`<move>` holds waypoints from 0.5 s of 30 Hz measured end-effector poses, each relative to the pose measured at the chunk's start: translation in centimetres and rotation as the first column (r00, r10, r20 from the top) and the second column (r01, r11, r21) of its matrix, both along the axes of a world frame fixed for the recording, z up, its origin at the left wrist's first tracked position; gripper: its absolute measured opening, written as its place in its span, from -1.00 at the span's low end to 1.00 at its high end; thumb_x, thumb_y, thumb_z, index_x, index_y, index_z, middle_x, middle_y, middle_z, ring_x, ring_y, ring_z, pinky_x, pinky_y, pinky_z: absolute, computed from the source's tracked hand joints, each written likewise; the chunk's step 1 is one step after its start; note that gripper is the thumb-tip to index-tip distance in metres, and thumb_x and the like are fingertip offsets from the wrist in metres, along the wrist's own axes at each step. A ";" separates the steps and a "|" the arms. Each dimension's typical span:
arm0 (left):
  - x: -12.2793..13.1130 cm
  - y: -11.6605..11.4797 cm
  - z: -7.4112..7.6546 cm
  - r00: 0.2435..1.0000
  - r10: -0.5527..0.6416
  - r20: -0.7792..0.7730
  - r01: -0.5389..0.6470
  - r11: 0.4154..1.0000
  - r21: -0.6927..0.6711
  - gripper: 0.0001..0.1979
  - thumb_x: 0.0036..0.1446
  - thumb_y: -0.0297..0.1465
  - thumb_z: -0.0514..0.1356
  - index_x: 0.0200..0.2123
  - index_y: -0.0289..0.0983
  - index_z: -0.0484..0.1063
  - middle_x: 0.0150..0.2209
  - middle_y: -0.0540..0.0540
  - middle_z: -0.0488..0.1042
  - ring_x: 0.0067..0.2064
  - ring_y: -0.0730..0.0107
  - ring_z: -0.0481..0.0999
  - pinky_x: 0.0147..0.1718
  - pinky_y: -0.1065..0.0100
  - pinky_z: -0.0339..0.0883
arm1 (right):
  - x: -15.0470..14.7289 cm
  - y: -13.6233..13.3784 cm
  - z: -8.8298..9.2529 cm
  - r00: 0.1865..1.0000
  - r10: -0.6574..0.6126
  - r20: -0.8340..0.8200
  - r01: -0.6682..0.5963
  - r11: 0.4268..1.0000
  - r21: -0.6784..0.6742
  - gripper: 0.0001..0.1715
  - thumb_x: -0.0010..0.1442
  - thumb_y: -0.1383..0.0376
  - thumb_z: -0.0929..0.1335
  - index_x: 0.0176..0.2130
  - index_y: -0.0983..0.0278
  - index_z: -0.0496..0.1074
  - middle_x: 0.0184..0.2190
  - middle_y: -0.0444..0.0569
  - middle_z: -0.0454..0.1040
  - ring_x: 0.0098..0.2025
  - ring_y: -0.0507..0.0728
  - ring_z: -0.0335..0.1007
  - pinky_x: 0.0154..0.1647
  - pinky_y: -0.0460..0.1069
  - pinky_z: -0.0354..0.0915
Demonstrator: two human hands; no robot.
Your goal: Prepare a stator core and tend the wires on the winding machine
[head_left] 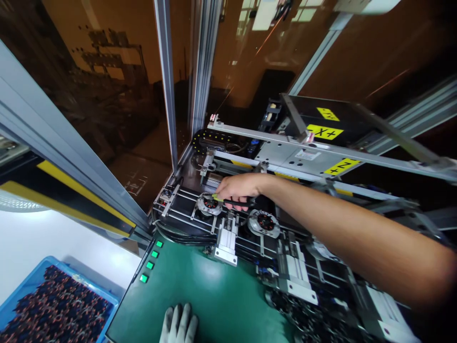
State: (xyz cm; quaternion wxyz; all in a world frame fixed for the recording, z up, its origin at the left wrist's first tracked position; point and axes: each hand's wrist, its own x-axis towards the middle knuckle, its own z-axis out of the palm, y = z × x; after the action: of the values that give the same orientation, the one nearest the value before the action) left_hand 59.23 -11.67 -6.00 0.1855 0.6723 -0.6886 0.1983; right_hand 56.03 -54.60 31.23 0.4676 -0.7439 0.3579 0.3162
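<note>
The bare right hand (pixel 237 190) reaches far into the machine, its fingers pinched together on a slim tool with a yellow-green tip and black handles (pixel 230 202). The tool's tip sits on a round silver-and-black motor part with a red-wound centre (pixel 210 205), which rests in a fixture on the far left of the metal rail track (pixel 185 209). A second round part of the same kind (pixel 264 223) lies just to the right, nearer along the track and clear of the hand. The left hand, in a pale grey glove (pixel 179 325), lies flat with fingers spread on the green mat (pixel 214 295) at the near edge, holding nothing. Four green lit buttons (pixel 150 261) line the mat's left border. At near left, a blue plastic crate (pixel 53 305) holds many dark, copper-wound parts.
</note>
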 end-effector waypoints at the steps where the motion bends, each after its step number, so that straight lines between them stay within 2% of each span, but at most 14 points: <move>1: 0.0 0.0 0.3 1.000 -0.007 -0.010 0.007 1.000 0.004 -0.62 0.22 -0.07 0.16 -0.02 -0.14 0.51 -0.01 -0.15 0.55 0.05 -0.05 0.46 0.04 -0.07 0.25 | -1.2 0.1 1.1 1.000 0.006 0.019 -0.006 1.000 0.024 -0.82 0.29 0.33 0.26 -0.16 0.37 0.41 -0.43 -0.07 0.47 -0.62 -0.02 0.34 -0.60 -0.10 0.34; 4: 0.3 0.2 1.4 1.000 -0.023 -0.020 0.024 0.997 0.068 -0.47 0.13 0.00 0.21 0.04 -0.21 0.45 0.04 -0.23 0.51 0.07 -0.14 0.43 0.03 -0.09 0.25 | -6.2 -0.5 4.0 1.000 0.010 -0.005 -0.010 0.996 0.088 -0.78 0.29 0.31 0.27 -0.10 0.33 0.43 -0.44 -0.08 0.47 -0.59 0.01 0.38 -0.61 -0.11 0.33; 7: 0.7 0.5 2.3 1.000 -0.008 0.014 0.006 0.991 0.136 -0.33 0.02 0.01 0.25 0.11 -0.28 0.36 0.08 -0.37 0.45 0.08 -0.27 0.40 0.00 -0.14 0.25 | -11.5 -1.5 5.1 0.993 -0.029 -0.118 0.036 0.998 0.058 -0.80 0.29 0.34 0.25 -0.16 0.36 0.43 -0.45 -0.04 0.48 -0.57 0.03 0.41 -0.58 -0.10 0.36; 11: 1.0 0.3 2.3 0.995 -0.058 0.082 0.045 0.987 0.152 -0.38 0.07 -0.11 0.22 0.15 -0.29 0.29 0.09 -0.37 0.44 0.07 -0.24 0.42 0.00 -0.12 0.28 | -16.5 -2.6 3.1 0.971 -0.134 -0.200 0.134 0.991 -0.015 -0.77 0.34 0.34 0.21 -0.20 0.40 0.40 -0.42 0.02 0.50 -0.56 0.06 0.44 -0.54 -0.07 0.39; 15: 0.9 -0.2 1.9 0.991 -0.063 0.122 0.053 0.995 0.085 -0.41 0.12 -0.11 0.18 0.15 -0.29 0.29 0.04 -0.37 0.47 0.05 -0.24 0.44 -0.04 -0.12 0.32 | -18.5 -3.3 0.1 0.968 -0.188 -0.166 0.194 0.981 0.018 -0.73 0.34 0.33 0.21 -0.11 0.43 0.41 -0.43 0.01 0.50 -0.54 0.06 0.45 -0.52 -0.06 0.41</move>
State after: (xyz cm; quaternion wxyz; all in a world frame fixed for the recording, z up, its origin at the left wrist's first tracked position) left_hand 60.16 -11.82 -4.14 0.1206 0.6452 -0.7257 0.2061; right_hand 37.57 -57.88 31.36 0.4774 -0.6694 0.4596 0.3359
